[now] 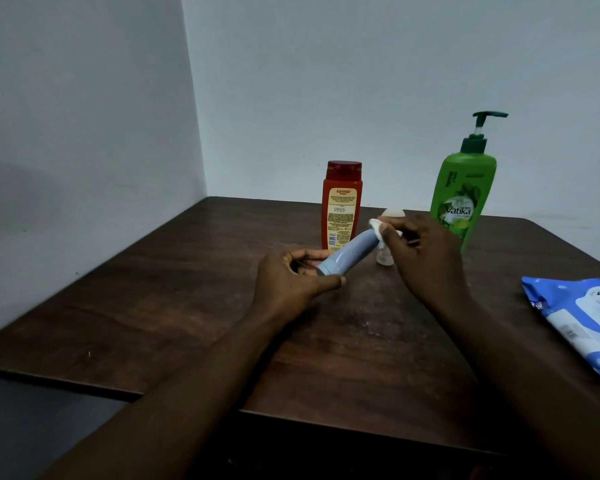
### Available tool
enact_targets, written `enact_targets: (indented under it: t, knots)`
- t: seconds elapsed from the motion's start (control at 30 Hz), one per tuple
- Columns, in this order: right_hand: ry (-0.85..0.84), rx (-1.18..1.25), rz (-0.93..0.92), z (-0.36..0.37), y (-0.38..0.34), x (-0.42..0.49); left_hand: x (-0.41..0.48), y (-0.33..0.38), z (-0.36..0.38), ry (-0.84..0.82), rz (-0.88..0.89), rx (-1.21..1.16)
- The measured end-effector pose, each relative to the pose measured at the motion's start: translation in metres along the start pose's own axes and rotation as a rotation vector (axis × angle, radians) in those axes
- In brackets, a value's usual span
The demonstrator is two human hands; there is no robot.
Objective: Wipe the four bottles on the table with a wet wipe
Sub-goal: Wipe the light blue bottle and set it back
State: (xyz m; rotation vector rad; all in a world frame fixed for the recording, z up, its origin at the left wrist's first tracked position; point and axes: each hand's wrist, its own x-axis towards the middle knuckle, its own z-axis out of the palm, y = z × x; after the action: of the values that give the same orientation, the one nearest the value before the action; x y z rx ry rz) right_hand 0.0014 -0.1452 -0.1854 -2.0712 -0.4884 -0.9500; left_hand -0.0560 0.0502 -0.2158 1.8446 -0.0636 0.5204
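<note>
Left hand: The left hand [291, 278] curled its fingers and thumb round the bottom end of the pale blue bottle [350, 252] and held it up off the table, tipped on a slant.
Right hand: The right hand [426, 251] pinched a small white wet wipe [376, 228] against the top end of the same bottle.
Pale blue bottle: It was in the air between both hands, over the dark wooden table [153, 306].
How it would feel: It looked light, hard and smooth, so probably slippery when wet. The bottom end seemed the best place to hold, leaving the rest free for wiping.
Small clear bottle: The small clear bottle [385, 259] stood just behind the right hand, partly hidden. It looked easy to knock over.
Red Karthika bottle: The red Karthika bottle [342, 206] stood upright behind the blue one.
Green Vatika pump bottle: The green Vatika pump bottle [463, 195] stood at the back right. It looked the heaviest, best held by its fat body, not the pump.
Wet wipe pack: The wet wipe pack [575, 306] lay flat at the table's right edge, well apart from the hands.
</note>
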Motion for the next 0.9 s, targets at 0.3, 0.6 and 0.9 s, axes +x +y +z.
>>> enact_targets:
  t: [0.3, 0.6, 0.9]
  knots:
    - [-0.054, 0.191, 0.147, 0.0, 0.004, -0.001, 0.0, 0.001, 0.0, 0.013, 0.002, -0.015]
    - [-0.071, 0.055, -0.109, 0.003, -0.008, -0.008, -0.001, 0.005, -0.001, 0.098, 0.089, 0.08]
    - [-0.223, -0.021, -0.406, 0.015, -0.032, -0.028, -0.003, 0.006, 0.001, 0.235, 0.273, 0.174]
